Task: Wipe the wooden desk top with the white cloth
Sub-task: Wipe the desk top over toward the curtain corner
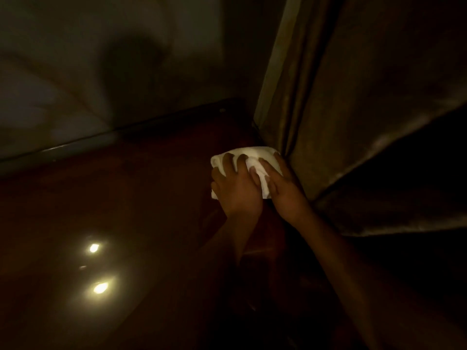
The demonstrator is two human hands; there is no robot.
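Note:
A white cloth [255, 154] lies bunched on the dark, glossy wooden desk top [141, 193], near its far right corner. My left hand [236, 188] presses flat on the cloth's left part, fingers spread over it. Beside it, my right hand [283, 188] presses on the cloth's right part, its fingers touching the fabric. Both hands cover most of the cloth. The scene is dim.
A heavy brownish curtain [353, 102] hangs at the right, right next to the cloth. A pale wall [101, 72] runs along the desk's far edge. Two lamp reflections [97, 269] shine on the desk at the lower left.

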